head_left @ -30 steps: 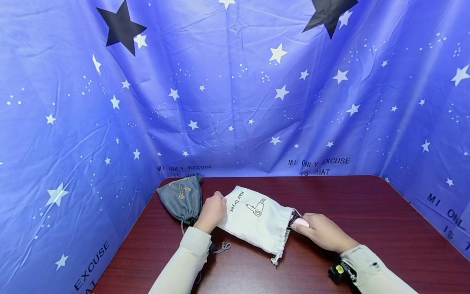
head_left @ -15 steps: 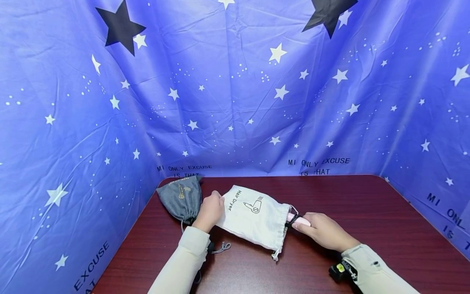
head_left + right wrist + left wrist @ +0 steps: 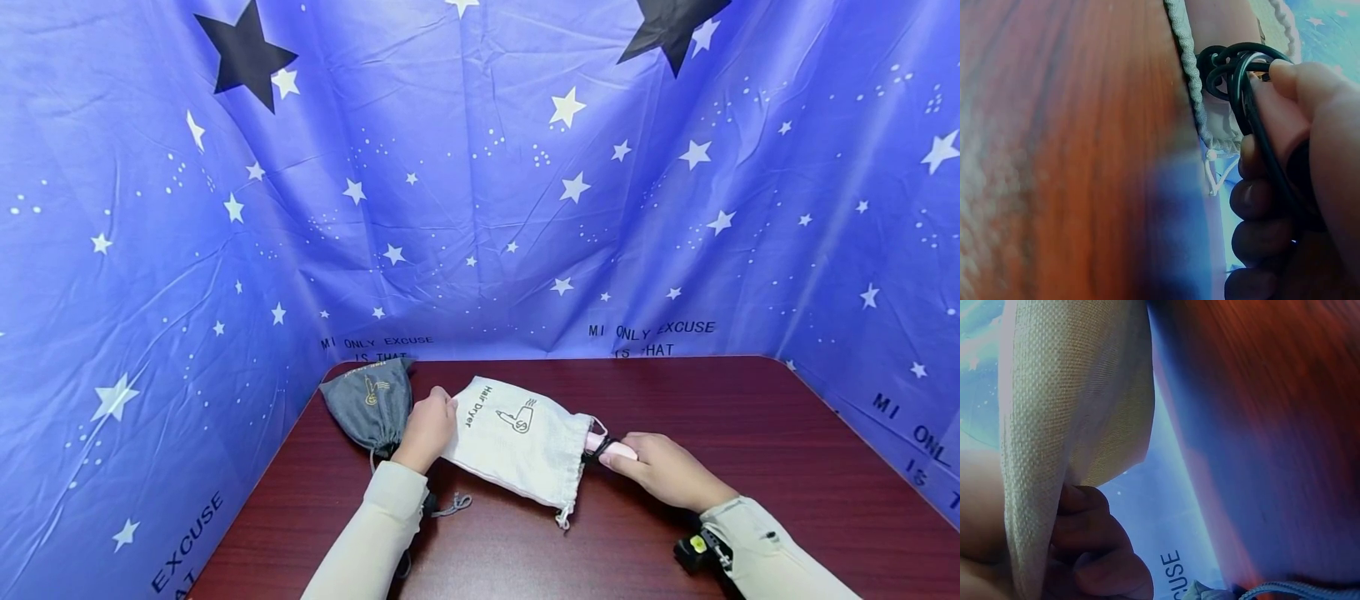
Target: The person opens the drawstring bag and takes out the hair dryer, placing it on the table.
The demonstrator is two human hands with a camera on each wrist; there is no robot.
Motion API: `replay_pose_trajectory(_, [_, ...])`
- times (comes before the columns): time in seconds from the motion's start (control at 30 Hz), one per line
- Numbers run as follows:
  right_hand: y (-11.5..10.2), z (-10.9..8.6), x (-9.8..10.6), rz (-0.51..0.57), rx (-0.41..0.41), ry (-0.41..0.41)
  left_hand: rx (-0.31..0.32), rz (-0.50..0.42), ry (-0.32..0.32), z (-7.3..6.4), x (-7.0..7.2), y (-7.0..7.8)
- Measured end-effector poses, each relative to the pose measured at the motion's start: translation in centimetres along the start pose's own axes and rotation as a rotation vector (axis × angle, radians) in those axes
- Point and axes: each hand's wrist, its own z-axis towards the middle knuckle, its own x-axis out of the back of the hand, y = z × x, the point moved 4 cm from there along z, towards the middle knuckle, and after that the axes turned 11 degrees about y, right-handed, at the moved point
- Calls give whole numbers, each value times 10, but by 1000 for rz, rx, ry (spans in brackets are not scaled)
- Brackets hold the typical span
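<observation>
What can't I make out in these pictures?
Far end of the pink object: head view, inside the white bag.
Its near end: head view, covered by the right hand.
Inside the gray bag: head view, hidden by cloth.
Its lettering: head view, too small to read.
Part of the left hand: left wrist view, cut off by edges.

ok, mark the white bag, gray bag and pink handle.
White bag [image 3: 516,450], head view: middle of printed side.
Gray bag [image 3: 372,408], head view: front cloth.
Pink handle [image 3: 621,451], head view: exposed part.
</observation>
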Motion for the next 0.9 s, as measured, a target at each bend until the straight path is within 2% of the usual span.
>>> replay_pose_trajectory(0.5, [1,0,2,1,16,9,13,-18,26,4,2,-6])
replay_pose_trajectory(0.9, [3,0,3,4,16,13,-9,-22,40,4,5,-9])
